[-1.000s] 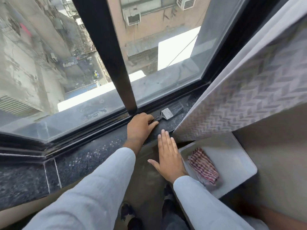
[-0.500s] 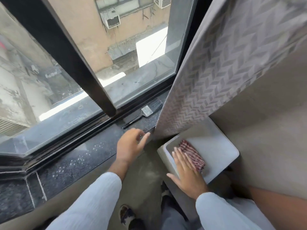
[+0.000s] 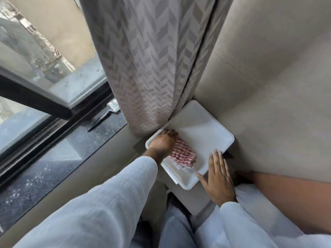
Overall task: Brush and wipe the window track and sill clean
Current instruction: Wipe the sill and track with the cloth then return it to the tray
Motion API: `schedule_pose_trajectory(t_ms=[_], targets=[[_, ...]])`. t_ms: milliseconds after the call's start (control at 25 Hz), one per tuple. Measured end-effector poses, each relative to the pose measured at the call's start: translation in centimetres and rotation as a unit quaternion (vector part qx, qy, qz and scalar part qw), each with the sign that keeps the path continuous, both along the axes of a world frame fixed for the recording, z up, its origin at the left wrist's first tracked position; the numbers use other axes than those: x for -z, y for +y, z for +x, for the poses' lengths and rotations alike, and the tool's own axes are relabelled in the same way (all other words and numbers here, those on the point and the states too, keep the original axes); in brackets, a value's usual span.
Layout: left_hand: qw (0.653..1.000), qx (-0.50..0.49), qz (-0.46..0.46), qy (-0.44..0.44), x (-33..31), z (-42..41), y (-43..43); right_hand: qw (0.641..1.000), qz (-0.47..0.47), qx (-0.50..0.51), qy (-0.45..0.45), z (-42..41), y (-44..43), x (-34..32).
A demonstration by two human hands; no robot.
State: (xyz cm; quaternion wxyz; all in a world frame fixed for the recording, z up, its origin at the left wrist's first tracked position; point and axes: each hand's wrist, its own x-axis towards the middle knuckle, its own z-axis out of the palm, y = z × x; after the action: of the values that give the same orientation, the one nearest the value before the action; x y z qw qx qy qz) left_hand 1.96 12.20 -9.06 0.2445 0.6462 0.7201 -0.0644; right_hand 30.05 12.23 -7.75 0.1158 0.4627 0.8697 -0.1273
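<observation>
The left hand [image 3: 163, 142] is reaching into a white tray [image 3: 206, 127], fingers curled onto a red checked cloth [image 3: 184, 155]. The right hand [image 3: 219, 178] is lying open and flat on the tray's edge, holding nothing. A paintbrush [image 3: 105, 114] is lying on the dark sill [image 3: 71, 149].

The head camera is looking steeply down from close above, facing the white tray [image 3: 206, 122] beside the sill [image 3: 59, 158].

We see a red-and-white checked cloth [image 3: 183, 154] in a white tray [image 3: 206, 129]; at eleven o'clock, a grey chevron curtain [image 3: 152, 59].
</observation>
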Motion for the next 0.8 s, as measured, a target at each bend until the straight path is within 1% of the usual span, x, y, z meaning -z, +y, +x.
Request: schedule_pose_trajectory(t_ms=[80,120,160,240,280,360,440,480,520,560,600,640,680,720,760,800], targets=[[1.000,-0.004,0.005,0.012,0.2,0.4,0.3,1.000,-0.010,0.004,0.011,0.1,-0.1,0.1],[1.000,-0.022,0.011,-0.002,-0.1,0.6,0.5,1.000,-0.017,0.007,0.018,0.1,0.0,-0.1],[0.999,-0.044,0.013,-0.026,-0.7,0.6,0.6,0.999,-0.029,0.013,0.031,-0.1,0.2,-0.5],[0.989,-0.086,0.017,-0.116,-2.7,0.5,0.4,0.994,-0.055,0.021,0.088,-1.4,0.8,-1.6],[0.980,-0.103,0.020,-0.171,-4.1,0.2,0.1,0.987,-0.083,0.025,0.133,-2.6,1.3,-2.2],[0.956,-0.124,0.021,-0.265,-7.3,-0.3,-0.9,0.960,-0.187,0.042,0.206,-5.4,2.6,-4.0],[0.936,-0.157,0.066,-0.308,-10.7,-1.5,-3.0,0.921,-0.302,0.063,0.238,-9.3,3.2,-7.3],[0.920,-0.192,0.108,-0.325,-12.2,-2.4,-4.3,0.909,-0.327,0.072,0.249,-11.2,3.1,-9.0],[0.891,-0.246,0.157,-0.349,-13.5,-3.3,-5.9,0.896,-0.342,0.078,0.274,-13.2,2.7,-10.4],[0.847,-0.313,0.204,-0.377,-14.5,-4.3,-7.7,0.881,-0.354,0.081,0.303,-15.3,1.9,-11.7],[0.793,-0.378,0.241,-0.413,-15.3,-5.2,-9.8,0.865,-0.368,0.080,0.332,-17.4,0.9,-12.9],[0.734,-0.425,0.258,-0.462,-15.8,-5.9,-11.7,0.848,-0.384,0.079,0.357,-19.3,-0.2,-13.8],[0.686,-0.449,0.264,-0.509,-16.1,-6.5,-13.7,0.830,-0.403,0.078,0.377,-21.1,-1.4,-14.4],[0.661,-0.462,0.272,-0.525,-16.3,-7.0,-15.9,0.822,-0.417,0.067,0.383,-22.9,-2.7,-14.8],[0.650,-0.480,0.292,-0.512,-16.2,-7.6,-18.1,0.821,-0.423,0.044,0.380,-24.7,-4.2,-15.0],[0.641,-0.506,0.323,-0.478,-16.4,-8.3,-20.4,0.828,-0.421,0.008,0.371,-26.2,-5.8,-15.1]])
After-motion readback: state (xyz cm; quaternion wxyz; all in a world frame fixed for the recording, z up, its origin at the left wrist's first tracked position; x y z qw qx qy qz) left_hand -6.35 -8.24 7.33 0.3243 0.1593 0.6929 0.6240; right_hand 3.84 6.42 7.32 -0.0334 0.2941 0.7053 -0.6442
